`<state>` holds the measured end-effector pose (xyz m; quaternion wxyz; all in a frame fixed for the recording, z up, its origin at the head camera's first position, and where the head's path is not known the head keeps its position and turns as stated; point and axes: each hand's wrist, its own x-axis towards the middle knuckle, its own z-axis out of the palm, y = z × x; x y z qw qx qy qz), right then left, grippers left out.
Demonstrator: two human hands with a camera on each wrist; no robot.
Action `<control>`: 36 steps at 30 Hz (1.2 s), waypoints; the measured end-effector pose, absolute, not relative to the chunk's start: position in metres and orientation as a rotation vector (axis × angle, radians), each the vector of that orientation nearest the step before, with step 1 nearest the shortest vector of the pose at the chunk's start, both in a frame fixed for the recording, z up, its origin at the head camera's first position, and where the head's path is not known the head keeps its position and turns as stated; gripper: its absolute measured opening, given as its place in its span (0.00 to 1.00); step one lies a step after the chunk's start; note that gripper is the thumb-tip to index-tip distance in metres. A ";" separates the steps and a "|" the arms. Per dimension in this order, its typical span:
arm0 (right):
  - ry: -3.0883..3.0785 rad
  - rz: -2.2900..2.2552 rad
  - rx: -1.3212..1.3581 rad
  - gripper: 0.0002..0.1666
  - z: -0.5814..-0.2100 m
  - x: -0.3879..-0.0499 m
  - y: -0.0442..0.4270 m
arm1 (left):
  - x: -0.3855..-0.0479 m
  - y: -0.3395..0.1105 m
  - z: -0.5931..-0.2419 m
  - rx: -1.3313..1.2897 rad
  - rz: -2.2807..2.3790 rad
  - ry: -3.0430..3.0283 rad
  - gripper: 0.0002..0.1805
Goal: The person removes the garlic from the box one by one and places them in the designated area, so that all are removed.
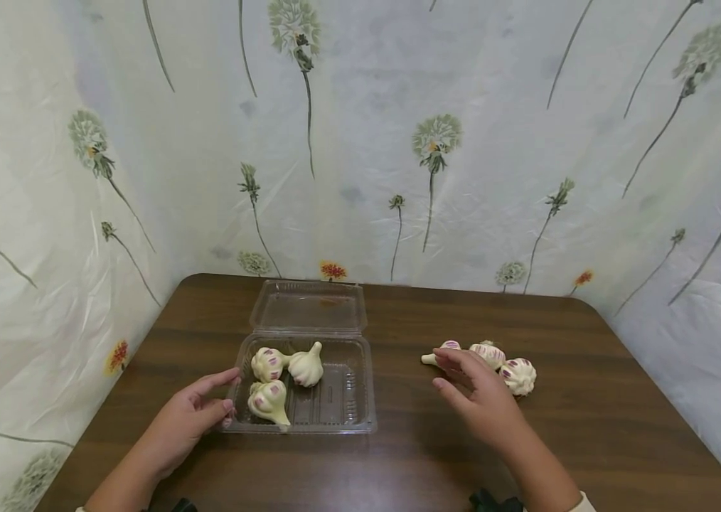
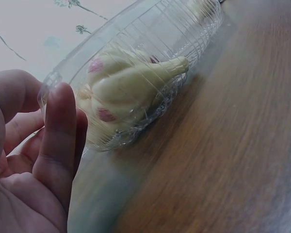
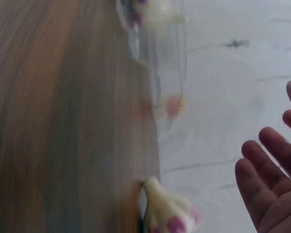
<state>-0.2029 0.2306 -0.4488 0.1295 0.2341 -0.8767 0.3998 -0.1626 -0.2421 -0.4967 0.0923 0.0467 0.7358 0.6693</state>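
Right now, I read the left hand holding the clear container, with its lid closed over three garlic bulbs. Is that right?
Not quite: the lid is open, folded back at the far side, as the head view shows. The left hand does hold the clear container, with three garlic bulbs inside.

Container (image 1: pixel 331 398): table (image 1: pixel 412 469) left half; lid (image 1: pixel 309 313) toward back edge.
Container bulbs (image 1: pixel 267 365): three, left side.
Loose bulbs (image 1: pixel 518 377): three, table right half.
Left hand (image 1: pixel 184 418): at container's left edge.
Right hand (image 1: pixel 481 397): before loose bulbs.
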 end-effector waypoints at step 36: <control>-2.719 1.207 0.941 0.27 -0.443 -0.205 0.123 | -0.163 -0.241 -0.498 0.159 1.996 2.191 0.33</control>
